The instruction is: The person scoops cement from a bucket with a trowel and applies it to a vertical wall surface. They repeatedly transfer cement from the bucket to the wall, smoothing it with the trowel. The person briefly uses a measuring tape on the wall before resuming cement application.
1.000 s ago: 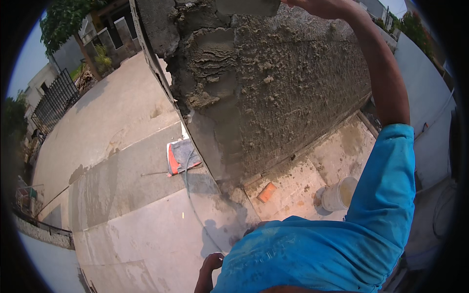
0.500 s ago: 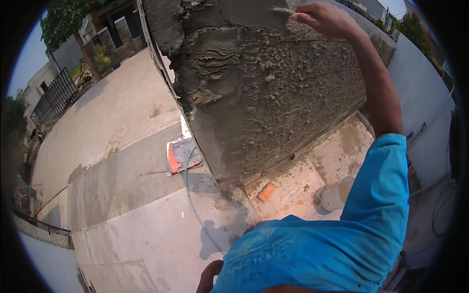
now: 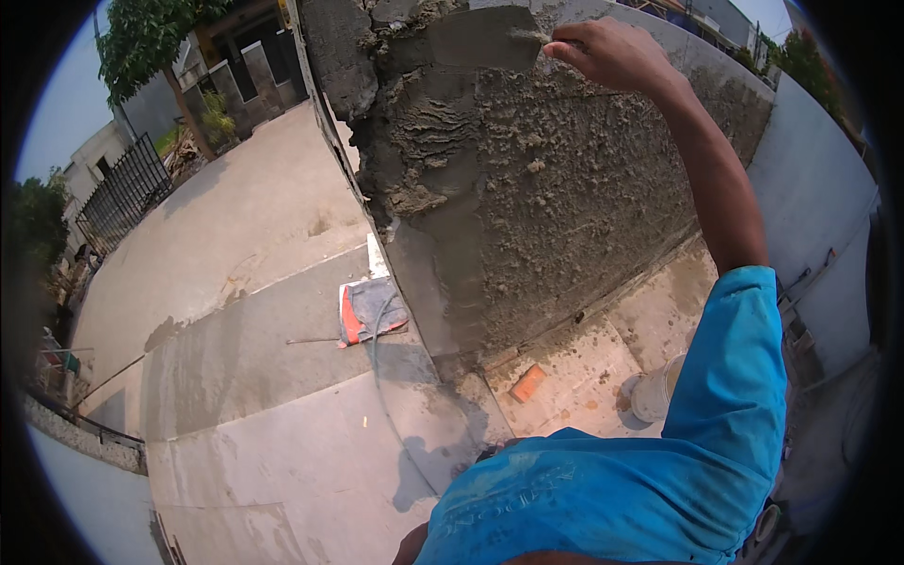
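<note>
Near the top of the head view, my right hand (image 3: 607,55) is closed round the mortar-smeared handle of a trowel (image 3: 485,38). Its flat grey blade lies against the upper part of a wall (image 3: 584,179) coated in rough wet mortar. To the left of the blade, thick ridged mortar (image 3: 426,132) clings near the wall's ragged end. A smoother grey strip (image 3: 457,254) runs down below it. Of my left arm only a small part shows at the lower edge, beside my blue shirt; the left hand is out of sight.
An orange brick (image 3: 528,383) and a whitish bucket (image 3: 652,394), partly behind my sleeve, stand at the wall's foot. A grey-and-red sack (image 3: 372,311) lies on the paving, a thin hose (image 3: 384,400) trailing across it. A white wall (image 3: 815,207) rises at right.
My right hand and the trowel have shifted a little left along the wall. The whole view has tilted slightly, and less of my left arm shows.
</note>
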Motion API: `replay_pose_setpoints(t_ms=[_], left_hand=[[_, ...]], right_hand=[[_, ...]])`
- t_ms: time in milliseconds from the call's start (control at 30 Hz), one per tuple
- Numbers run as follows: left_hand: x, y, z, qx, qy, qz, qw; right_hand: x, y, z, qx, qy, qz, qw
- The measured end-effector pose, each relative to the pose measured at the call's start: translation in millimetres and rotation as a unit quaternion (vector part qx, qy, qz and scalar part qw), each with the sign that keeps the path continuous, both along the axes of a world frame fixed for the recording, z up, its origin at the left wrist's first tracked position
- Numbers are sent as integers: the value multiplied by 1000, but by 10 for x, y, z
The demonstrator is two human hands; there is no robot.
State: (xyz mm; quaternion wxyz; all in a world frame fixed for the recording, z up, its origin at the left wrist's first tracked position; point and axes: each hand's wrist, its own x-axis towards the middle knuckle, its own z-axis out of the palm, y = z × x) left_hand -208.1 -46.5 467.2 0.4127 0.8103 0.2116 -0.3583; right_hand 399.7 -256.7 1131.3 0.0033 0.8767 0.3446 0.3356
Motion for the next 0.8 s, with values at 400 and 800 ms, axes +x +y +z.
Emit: replay_pose_setpoints(t_ms=[400, 800], left_hand=[[736, 171, 527, 36, -42, 99, 994], [1283, 78, 832, 42, -59, 145, 987]], right_hand=[[-206, -1019, -2300, 220, 112, 116, 962], [-1895, -2586, -6656, -70, 660, -367, 652]])
